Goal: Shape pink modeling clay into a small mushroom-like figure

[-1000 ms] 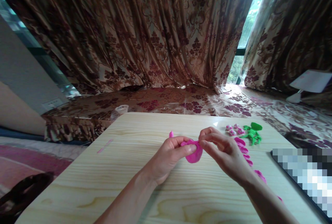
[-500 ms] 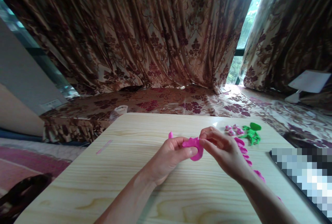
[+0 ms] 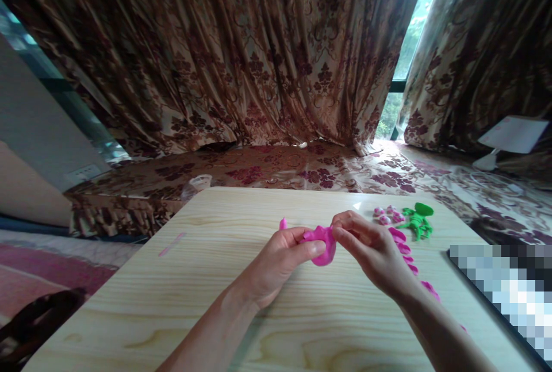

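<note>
A flattened pink clay petal (image 3: pixel 324 250) with a wavy upper rim is held above the middle of the table. My left hand (image 3: pixel 287 254) is closed on its left side, thumb pressed across the front. On the petal's upper right edge, the thumb and fingertips of my right hand (image 3: pixel 366 242) pinch the rim. Just behind my left fingers a small pointed pink clay piece (image 3: pixel 283 223) stands on the table. More pink petals (image 3: pixel 399 236) lie in a row to the right, partly hidden by my right hand and forearm.
The pale wooden table (image 3: pixel 181 303) bears white-and-pink balls (image 3: pixel 383 219) and green clay pieces (image 3: pixel 418 225) at the back right. A pink strip tool (image 3: pixel 171 244) lies left. A dark-edged, pixelated flat object (image 3: pixel 500 297) occupies the right edge. A white lamp (image 3: pixel 513 133) stands beyond.
The petal's rim looks more upright and ruffled, and its face is turned more towards me. Both hands keep nearly the same place and grip.
</note>
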The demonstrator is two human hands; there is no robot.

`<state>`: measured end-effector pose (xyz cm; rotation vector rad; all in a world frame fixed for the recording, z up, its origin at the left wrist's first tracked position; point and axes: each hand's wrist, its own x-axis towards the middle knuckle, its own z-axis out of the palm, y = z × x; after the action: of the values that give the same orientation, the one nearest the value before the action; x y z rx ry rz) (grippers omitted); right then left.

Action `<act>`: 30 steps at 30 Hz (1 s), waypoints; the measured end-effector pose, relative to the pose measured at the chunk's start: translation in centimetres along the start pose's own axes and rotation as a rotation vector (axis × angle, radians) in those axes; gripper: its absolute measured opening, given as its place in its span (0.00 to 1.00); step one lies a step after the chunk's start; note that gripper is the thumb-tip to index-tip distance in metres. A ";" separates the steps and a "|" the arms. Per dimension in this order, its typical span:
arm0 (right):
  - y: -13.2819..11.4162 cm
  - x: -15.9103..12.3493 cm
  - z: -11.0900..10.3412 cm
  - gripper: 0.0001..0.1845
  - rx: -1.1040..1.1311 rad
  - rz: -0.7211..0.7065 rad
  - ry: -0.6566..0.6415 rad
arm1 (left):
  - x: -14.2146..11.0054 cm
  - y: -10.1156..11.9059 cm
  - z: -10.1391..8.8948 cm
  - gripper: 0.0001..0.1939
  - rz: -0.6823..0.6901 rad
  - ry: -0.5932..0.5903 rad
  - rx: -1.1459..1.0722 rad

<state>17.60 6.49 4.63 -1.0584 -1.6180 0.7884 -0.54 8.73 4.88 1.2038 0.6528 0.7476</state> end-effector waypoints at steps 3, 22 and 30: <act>-0.1 0.1 -0.2 0.15 -0.026 0.033 0.017 | 0.0 -0.1 0.0 0.05 0.003 -0.007 -0.009; -0.2 -0.1 0.0 0.12 -0.021 0.034 -0.002 | 0.0 -0.2 0.0 0.06 0.033 -0.007 0.039; -0.1 0.0 0.0 0.12 -0.050 0.043 0.006 | 0.1 -0.5 0.1 0.08 0.018 0.017 0.153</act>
<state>17.58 6.42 4.71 -1.1330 -1.6215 0.7760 -0.30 8.69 4.38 1.3454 0.7241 0.7339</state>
